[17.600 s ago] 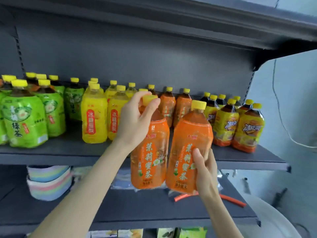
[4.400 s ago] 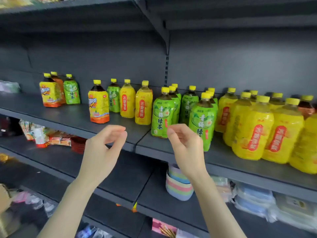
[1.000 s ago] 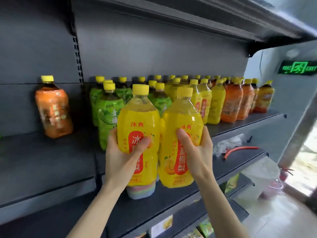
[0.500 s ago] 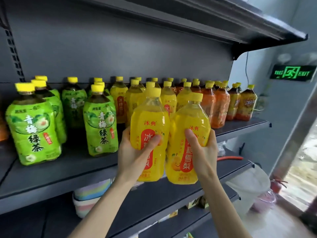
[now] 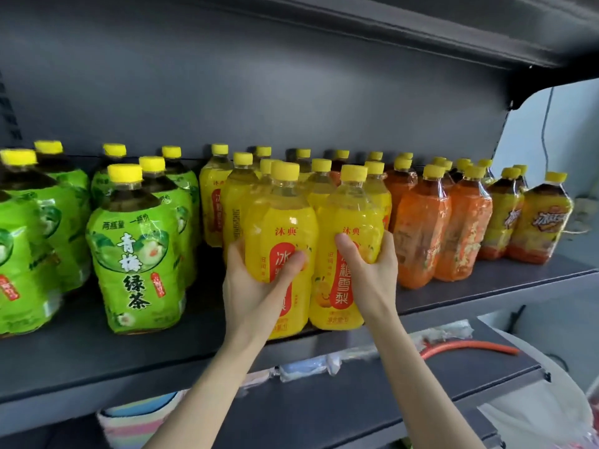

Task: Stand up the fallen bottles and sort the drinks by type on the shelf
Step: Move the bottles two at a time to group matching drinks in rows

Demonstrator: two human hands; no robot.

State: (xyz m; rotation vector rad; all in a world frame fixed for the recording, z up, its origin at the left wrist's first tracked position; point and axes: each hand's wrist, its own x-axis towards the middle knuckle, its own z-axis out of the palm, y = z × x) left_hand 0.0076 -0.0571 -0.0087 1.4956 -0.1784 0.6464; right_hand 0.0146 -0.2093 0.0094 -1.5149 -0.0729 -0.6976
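Note:
My left hand (image 5: 256,283) grips a yellow pear-drink bottle (image 5: 282,222), and my right hand (image 5: 369,270) grips a second yellow pear-drink bottle (image 5: 350,218) beside it. Both bottles are upright at the front edge of the grey shelf (image 5: 97,358), right in front of the other yellow bottles (image 5: 214,202). Green tea bottles (image 5: 136,254) stand to the left. Orange bottles (image 5: 421,231) stand to the right, then yellow-and-orange iced tea bottles (image 5: 541,222) at the far right.
A lower shelf (image 5: 356,400) holds plastic-wrapped packs (image 5: 324,361), an orange hose (image 5: 470,346) and a striped bowl stack (image 5: 139,422). A white bag (image 5: 551,416) sits at the lower right. An upper shelf (image 5: 421,27) hangs overhead.
Both hands have carried the two yellow bottles forward and up to the shelf's front edge, in front of the yellow group. The view has moved closer to the shelf.

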